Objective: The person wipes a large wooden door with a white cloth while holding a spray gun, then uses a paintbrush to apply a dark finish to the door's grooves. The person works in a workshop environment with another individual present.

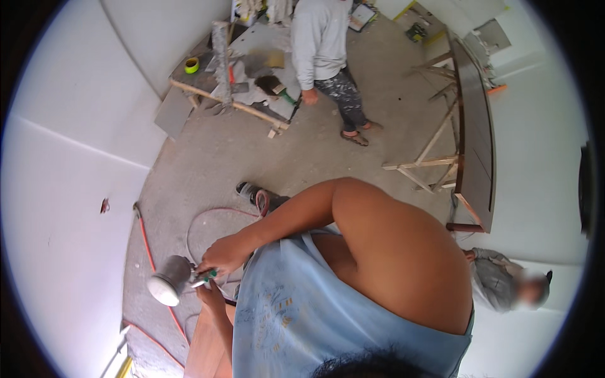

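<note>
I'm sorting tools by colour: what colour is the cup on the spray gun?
The cup is grey with a white end; head view.

The upper edge crops the standing co-worker (321, 41).

no legible text, faded yellow print (285, 320) on the blue shirt (353, 315), possibly lettering, too blurred to read
</note>
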{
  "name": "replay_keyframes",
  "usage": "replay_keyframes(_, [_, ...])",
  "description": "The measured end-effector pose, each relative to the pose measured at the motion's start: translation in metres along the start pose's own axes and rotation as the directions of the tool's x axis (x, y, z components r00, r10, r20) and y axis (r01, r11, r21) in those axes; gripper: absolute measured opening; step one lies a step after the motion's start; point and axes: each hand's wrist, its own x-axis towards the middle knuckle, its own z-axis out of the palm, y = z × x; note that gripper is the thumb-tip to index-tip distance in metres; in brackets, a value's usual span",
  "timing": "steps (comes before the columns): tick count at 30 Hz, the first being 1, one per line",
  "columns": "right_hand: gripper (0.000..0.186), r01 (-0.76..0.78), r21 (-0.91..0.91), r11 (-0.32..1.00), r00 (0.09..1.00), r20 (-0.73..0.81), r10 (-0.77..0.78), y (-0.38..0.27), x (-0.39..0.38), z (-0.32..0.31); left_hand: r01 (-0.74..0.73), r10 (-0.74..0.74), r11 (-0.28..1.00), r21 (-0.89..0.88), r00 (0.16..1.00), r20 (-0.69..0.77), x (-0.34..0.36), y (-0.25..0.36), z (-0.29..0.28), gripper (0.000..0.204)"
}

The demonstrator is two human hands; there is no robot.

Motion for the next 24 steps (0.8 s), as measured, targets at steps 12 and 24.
replay_keyframes(12, [0.062, -0.329, -0.24, 0.913, 0.921, -0.295, 0.254, -0.002, -0.036, -0.012, 0.023, 0.063, 0.378, -0.926, 0.997, 0.05, 0.029, 0.139, 0.07, 0.037])
replay_keyframes(24, [0.026, -0.402, 0.24, 0.884, 0.431, -0.802, 0.413, 0.337, -0.265, -0.299, -0.038, -0.658, 0.022, -0.999, 0.751, -0.043, 0.212, 0.205, 0.156, 0.019])
